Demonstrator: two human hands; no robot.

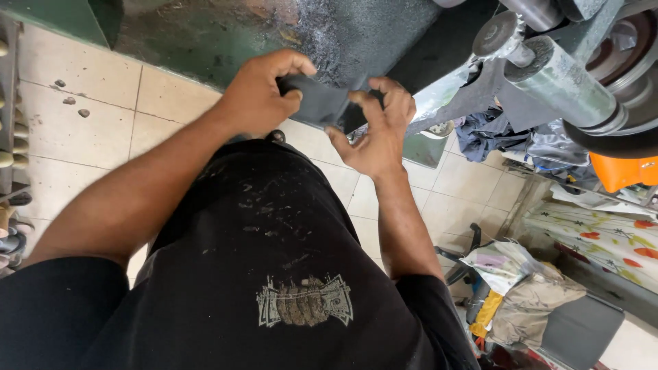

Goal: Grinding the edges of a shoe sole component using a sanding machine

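The left hand is closing its fingers around one end of a dark flat piece, which is spanning between both hands above the black shirt. The right hand is pinching the other end, beside the green machine over the tiled floor.

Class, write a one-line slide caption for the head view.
Both hands, left and right, hold a dark flat piece beside a machine.
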